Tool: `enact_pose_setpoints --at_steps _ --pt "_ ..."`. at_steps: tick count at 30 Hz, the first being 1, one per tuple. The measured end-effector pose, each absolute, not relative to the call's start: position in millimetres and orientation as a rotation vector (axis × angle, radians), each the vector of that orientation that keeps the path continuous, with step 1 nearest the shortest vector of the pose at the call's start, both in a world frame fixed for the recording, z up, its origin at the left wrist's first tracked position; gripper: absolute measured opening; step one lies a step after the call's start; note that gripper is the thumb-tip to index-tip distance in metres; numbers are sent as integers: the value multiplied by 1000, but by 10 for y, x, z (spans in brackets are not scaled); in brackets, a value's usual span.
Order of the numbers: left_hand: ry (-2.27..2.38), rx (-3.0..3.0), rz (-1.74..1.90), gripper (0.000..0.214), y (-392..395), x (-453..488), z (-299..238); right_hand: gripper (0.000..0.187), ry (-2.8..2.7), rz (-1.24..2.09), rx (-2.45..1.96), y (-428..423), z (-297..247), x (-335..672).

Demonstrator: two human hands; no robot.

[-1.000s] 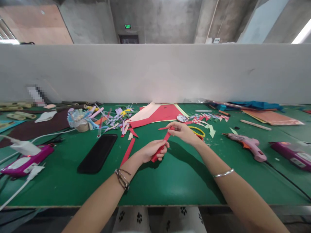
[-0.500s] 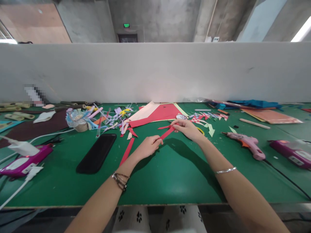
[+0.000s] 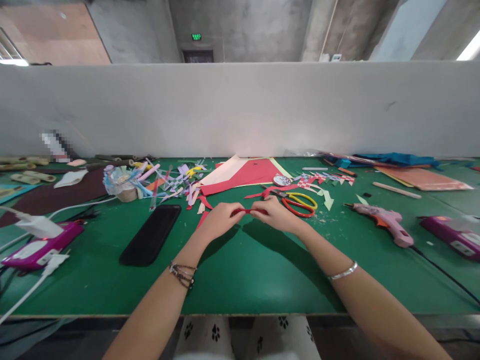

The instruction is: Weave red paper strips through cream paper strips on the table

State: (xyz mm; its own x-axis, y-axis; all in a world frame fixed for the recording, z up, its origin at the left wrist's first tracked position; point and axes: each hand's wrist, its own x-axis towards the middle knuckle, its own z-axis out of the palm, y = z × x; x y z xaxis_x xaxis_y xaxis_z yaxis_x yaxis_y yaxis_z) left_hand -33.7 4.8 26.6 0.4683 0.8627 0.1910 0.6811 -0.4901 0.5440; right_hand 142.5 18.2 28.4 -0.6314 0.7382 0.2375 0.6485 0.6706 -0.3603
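Both my left hand [image 3: 224, 219] and my right hand [image 3: 274, 212] are closed on a narrow red paper strip [image 3: 248, 211], held level between them just above the green table. Fingers cover much of the strip, seen nearly edge-on. Just beyond my right hand lie scissors [image 3: 300, 204] with red and yellow handles. Behind the hands is a large red paper sheet [image 3: 251, 175], over pink and pale yellow paper. Another red strip [image 3: 203, 219] shows partly behind my left forearm, among small red and pink offcuts [image 3: 195, 197].
A black phone [image 3: 150, 235] lies left of my forearm. Farther left are a purple power strip [image 3: 43, 245] with cables and a bundle of paper curls [image 3: 127, 182]. To the right rest a pink glue gun [image 3: 388, 220] and checkered woven scraps [image 3: 311, 181]. A grey partition [image 3: 240, 110] stands behind.
My hands have come closer together and the red strip has turned from slanted to level and edge-on. My right hand moved down and toward me, uncovering the scissors.
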Motion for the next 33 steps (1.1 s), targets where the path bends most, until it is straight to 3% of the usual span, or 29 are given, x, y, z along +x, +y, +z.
enact_pose_setpoints --at_steps 7,22,33 --pt "1260 1893 886 18 146 -421 260 20 -2249 747 -1149 212 305 1502" --pt "1218 1827 909 29 166 -422 233 21 -2174 843 -1144 197 308 1474" --pt "1251 1668 1002 20 162 -391 254 23 -2127 885 -1139 195 289 1470"
